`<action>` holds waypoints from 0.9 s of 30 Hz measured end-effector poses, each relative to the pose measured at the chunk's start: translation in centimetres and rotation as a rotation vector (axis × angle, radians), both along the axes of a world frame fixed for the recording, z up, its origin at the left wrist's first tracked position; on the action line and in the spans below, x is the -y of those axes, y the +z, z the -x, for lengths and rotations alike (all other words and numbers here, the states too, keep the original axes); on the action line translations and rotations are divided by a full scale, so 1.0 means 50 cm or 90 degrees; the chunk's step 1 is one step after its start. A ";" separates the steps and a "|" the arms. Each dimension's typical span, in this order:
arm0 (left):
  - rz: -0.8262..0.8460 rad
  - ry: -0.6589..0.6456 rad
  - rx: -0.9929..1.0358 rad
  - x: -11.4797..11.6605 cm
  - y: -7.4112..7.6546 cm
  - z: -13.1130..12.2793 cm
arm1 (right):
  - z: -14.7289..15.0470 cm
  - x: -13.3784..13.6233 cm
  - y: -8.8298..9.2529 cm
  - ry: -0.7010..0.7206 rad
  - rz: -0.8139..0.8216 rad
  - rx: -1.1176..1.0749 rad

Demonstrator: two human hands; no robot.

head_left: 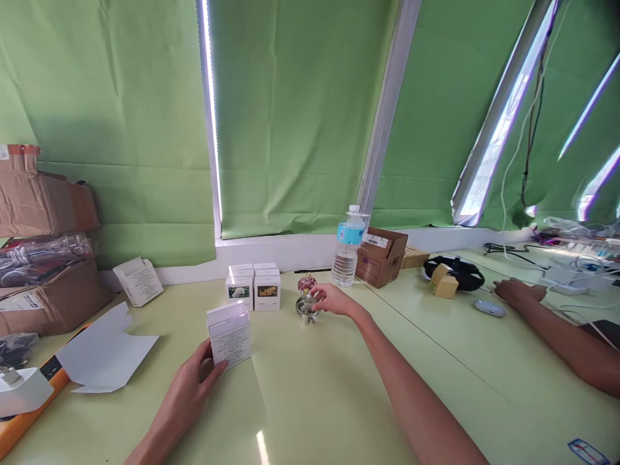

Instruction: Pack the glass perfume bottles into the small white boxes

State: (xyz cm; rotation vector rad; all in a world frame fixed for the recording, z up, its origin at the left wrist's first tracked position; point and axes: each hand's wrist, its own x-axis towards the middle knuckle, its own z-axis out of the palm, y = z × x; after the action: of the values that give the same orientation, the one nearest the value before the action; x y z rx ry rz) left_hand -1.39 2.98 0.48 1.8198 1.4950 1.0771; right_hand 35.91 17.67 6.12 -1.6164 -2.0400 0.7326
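Fingers (219, 371) of the left hand (192, 381) grasp a white carton (231, 340) at eleven o'clock, likely light and crushable, while the right hand (335, 299), grip unclear, meets a glass bottle (303, 307) at twelve, probably slippery, fragile, best held round its body.

Bright daylight leaks past the flat green window blinds (300, 116), glaring white at right, and leaves a hot streak on the glossy pale-yellow tabletop (329, 400). Wide-angle distortion slants the grey window posts (387, 103) rightward.
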 end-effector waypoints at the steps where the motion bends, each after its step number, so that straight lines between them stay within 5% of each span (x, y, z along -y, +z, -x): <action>1: 0.004 0.003 -0.003 -0.001 -0.001 0.001 | 0.006 0.006 0.006 0.016 0.019 0.011; 19: -0.019 -0.014 -0.021 -0.002 -0.002 -0.009 | 0.183 0.136 0.068 0.261 0.088 0.176; 24: -0.082 0.114 -0.082 0.011 0.004 -0.017 | 0.160 0.149 0.100 0.228 0.094 0.190; 27: -0.226 0.192 -0.090 0.022 0.011 -0.016 | 0.130 0.146 0.112 0.148 0.097 0.234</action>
State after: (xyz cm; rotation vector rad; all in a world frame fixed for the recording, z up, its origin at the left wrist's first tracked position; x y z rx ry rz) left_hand -0.59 1.86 1.05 1.9805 1.7956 1.4637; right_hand 29.40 10.39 11.74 -1.7193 -2.5210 0.7267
